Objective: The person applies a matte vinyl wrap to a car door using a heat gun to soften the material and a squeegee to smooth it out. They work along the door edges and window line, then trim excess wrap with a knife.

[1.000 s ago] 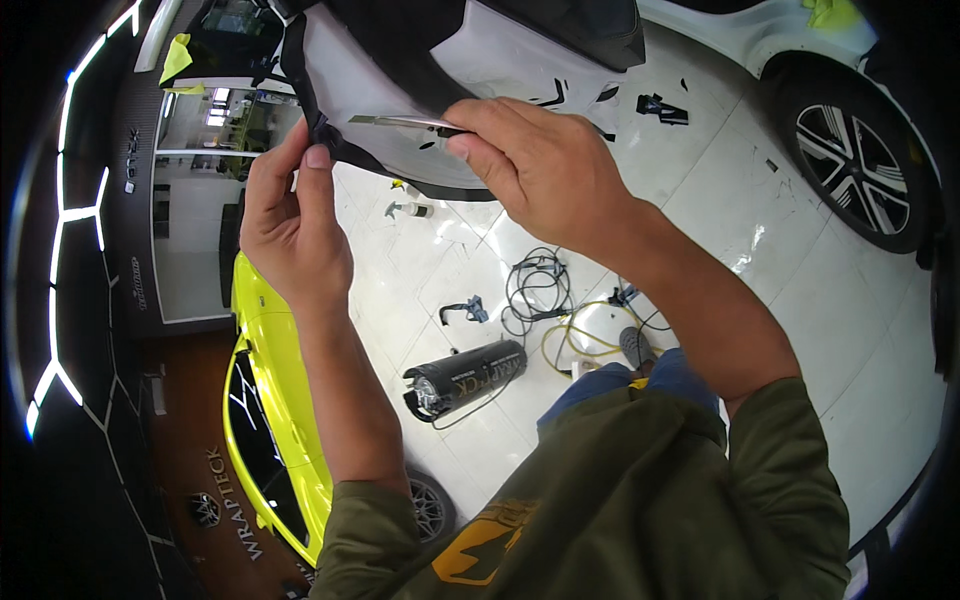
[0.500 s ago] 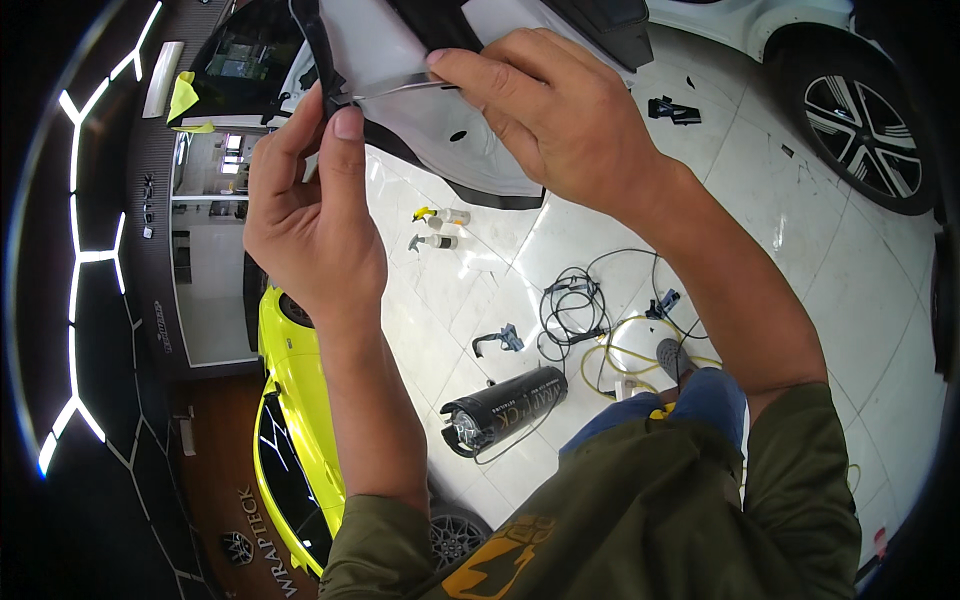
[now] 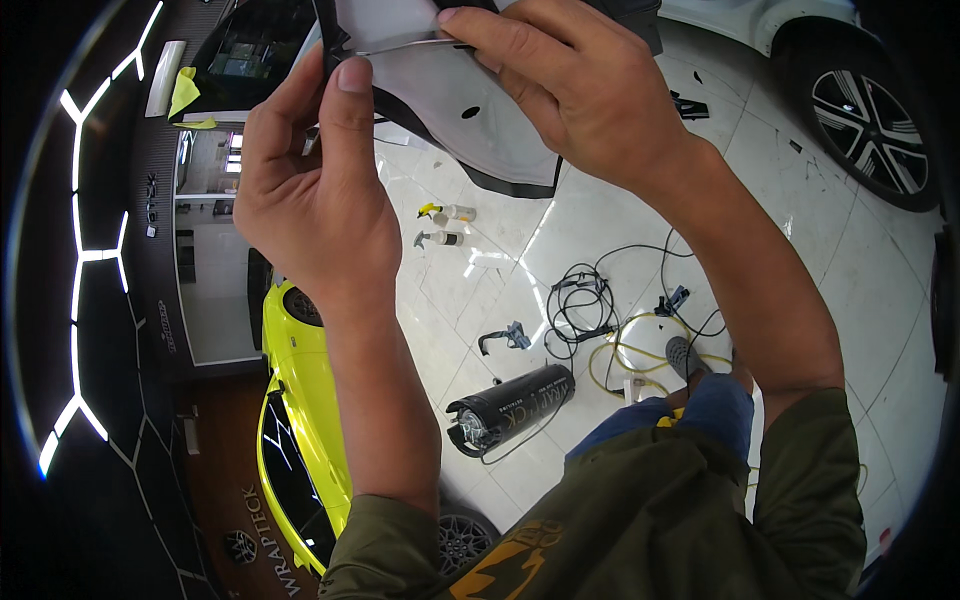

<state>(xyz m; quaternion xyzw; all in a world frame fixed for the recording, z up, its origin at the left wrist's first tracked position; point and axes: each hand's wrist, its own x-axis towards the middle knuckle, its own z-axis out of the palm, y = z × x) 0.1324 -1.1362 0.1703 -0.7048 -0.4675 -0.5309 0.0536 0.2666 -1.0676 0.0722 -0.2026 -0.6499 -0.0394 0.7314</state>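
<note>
My left hand (image 3: pixel 322 200) pinches the black edge strip (image 3: pixel 338 35) of a curved panel between thumb and fingers. The panel (image 3: pixel 430 92) has a pale inner face, a dark rim and a small oval hole; its top runs out of view. My right hand (image 3: pixel 590 95) is closed on a slim metal tool (image 3: pixel 405 46), index finger laid along it. The tool's far end meets the black edge just above my left thumb. Its exact tip and kind are hard to make out.
Spray bottles (image 3: pixel 445 238), a black cylinder (image 3: pixel 512 408), a grey-black clip part (image 3: pixel 508 338) and coiled black cable (image 3: pixel 580 310) lie or stand on the tiled floor. A yellow-green car (image 3: pixel 310 400) is at left, a white car's wheel (image 3: pixel 868 132) at upper right.
Both hands, the tool and the panel sit higher in view, partly cut off by the top edge. The grips stay the same, with the tool still at the panel's edge.
</note>
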